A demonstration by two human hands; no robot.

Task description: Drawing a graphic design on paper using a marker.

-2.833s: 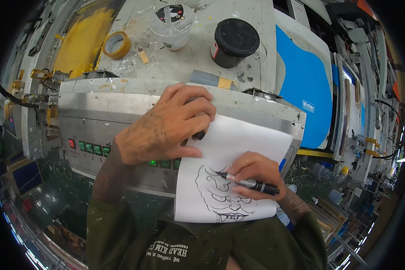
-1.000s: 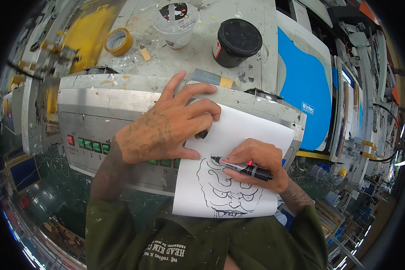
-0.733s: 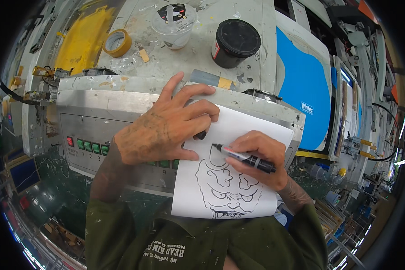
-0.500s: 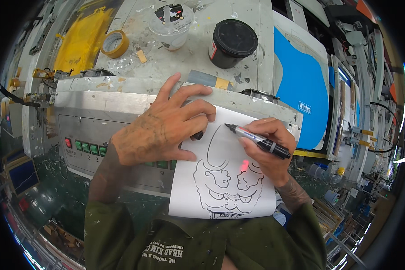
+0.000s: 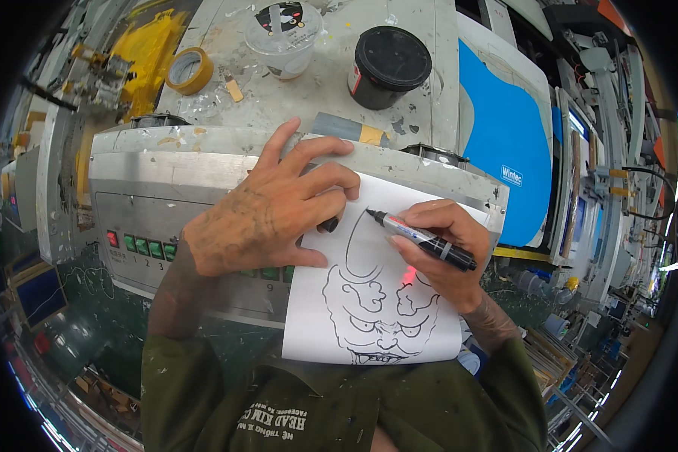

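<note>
A white sheet of paper (image 5: 309,324) lies over the front of a metal machine panel and hangs toward my body. On it is a black line drawing (image 5: 384,313) of a frowning, horned face. My right hand (image 5: 448,245) grips a black and grey marker (image 5: 429,242), its tip at the upper end of the left horn's curved line. My left hand (image 5: 271,203) rests on the sheet's upper left part and the panel edge, some fingers spread and others bent. A small black piece, seemingly the marker's cap (image 5: 329,224), is tucked under its bent fingers, mostly hidden.
Beyond the panel stand a black lidded tub (image 5: 390,68), a clear-lidded plastic tub (image 5: 282,41) and a yellow tape roll (image 5: 189,71). Green switches (image 5: 143,246) line the panel front. A blue sheet (image 5: 505,143) lies right, metal machine arms (image 5: 94,75) left.
My right hand and the marker have shifted slightly left, the tip staying near the horn line's top. At the far left, machine parts have moved up beside the yellow sheet. My left hand holds its place.
</note>
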